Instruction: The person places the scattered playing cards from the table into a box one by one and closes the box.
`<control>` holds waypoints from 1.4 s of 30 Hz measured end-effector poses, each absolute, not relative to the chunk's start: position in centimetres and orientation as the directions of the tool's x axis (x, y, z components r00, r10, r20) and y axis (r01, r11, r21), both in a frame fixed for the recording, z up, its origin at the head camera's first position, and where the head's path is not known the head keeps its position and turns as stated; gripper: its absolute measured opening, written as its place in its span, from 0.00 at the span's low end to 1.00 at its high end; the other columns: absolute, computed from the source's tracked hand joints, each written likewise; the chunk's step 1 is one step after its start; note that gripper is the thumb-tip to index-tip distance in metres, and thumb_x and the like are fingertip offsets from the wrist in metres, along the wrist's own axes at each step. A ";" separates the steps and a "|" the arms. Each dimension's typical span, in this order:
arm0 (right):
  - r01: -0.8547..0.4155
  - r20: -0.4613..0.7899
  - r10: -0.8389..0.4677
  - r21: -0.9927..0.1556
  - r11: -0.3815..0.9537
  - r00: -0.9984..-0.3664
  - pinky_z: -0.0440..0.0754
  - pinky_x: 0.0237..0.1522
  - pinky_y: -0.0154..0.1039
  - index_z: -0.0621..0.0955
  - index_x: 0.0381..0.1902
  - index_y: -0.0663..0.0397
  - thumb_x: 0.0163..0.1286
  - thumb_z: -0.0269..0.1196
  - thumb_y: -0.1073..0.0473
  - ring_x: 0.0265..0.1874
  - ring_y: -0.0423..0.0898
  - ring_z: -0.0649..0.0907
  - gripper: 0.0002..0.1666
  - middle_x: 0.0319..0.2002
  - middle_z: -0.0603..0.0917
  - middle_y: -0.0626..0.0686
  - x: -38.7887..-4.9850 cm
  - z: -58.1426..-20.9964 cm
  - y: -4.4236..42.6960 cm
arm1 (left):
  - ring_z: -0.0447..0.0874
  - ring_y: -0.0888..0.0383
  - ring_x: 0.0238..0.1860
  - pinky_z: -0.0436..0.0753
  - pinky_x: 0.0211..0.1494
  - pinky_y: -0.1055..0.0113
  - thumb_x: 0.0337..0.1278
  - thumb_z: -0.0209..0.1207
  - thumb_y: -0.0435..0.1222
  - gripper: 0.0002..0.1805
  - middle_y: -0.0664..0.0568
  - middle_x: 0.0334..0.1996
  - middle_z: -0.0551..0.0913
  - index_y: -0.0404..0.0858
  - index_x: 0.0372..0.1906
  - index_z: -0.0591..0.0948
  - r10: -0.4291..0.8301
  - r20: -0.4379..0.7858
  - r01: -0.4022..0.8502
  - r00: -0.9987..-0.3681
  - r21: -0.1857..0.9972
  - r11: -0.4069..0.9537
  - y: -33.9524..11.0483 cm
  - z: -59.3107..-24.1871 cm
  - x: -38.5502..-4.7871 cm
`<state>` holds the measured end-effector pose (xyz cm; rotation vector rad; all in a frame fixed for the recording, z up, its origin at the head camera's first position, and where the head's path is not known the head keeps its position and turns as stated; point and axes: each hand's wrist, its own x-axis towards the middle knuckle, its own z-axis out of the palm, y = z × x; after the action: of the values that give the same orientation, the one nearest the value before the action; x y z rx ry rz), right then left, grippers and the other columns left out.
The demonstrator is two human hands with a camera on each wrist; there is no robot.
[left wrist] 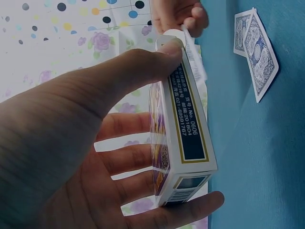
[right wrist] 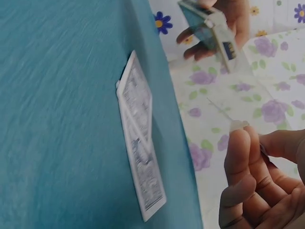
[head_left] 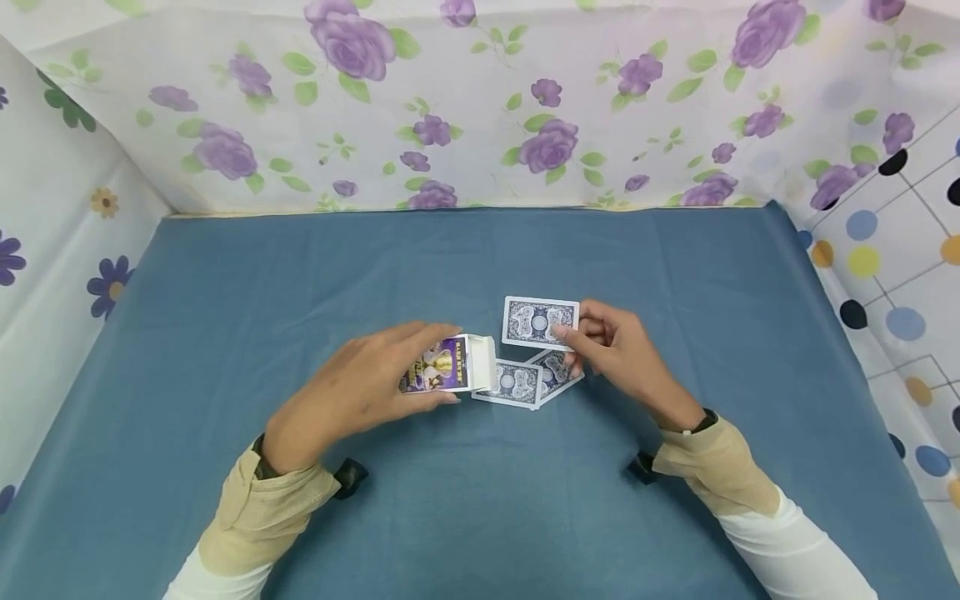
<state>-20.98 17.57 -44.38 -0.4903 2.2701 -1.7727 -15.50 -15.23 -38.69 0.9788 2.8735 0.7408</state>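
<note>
My left hand [head_left: 367, 383] grips a purple-and-white playing card box [head_left: 442, 367] between thumb and fingers, its open flap end facing right. In the left wrist view the side of the box [left wrist: 188, 119] shows printed text, with the thumb near its top. My right hand [head_left: 622, 354] pinches a playing card [head_left: 536, 321] with a blue patterned back, held above the table. Below it two more playing cards [head_left: 510, 383] lie back up and overlapping on the cloth, just right of the box. In the right wrist view the pinched card is seen almost edge-on.
A blue cloth [head_left: 480, 500] covers the table. Behind it hangs a white sheet [head_left: 480, 108] with purple flowers, and a dotted sheet [head_left: 900, 292] stands at the right. Black wrist-worn devices [head_left: 350, 478] sit by both wrists.
</note>
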 end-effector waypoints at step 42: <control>-0.084 0.001 -0.534 -0.988 0.130 -0.845 0.82 0.24 0.52 0.76 0.51 0.57 0.73 0.65 0.62 0.21 0.54 0.85 0.13 0.25 0.86 0.60 -17.5 -41.6 15.5 | 0.78 0.58 0.36 0.77 0.35 0.62 0.55 0.72 0.51 0.39 0.45 0.54 0.83 0.41 0.69 0.74 0.582 0.152 0.584 -0.799 0.433 0.687 -15.1 -38.6 -15.6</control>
<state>-17.53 15.46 -41.56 -0.5980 2.0615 -1.7651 -15.58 -15.14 -38.64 0.9977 2.8876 0.7418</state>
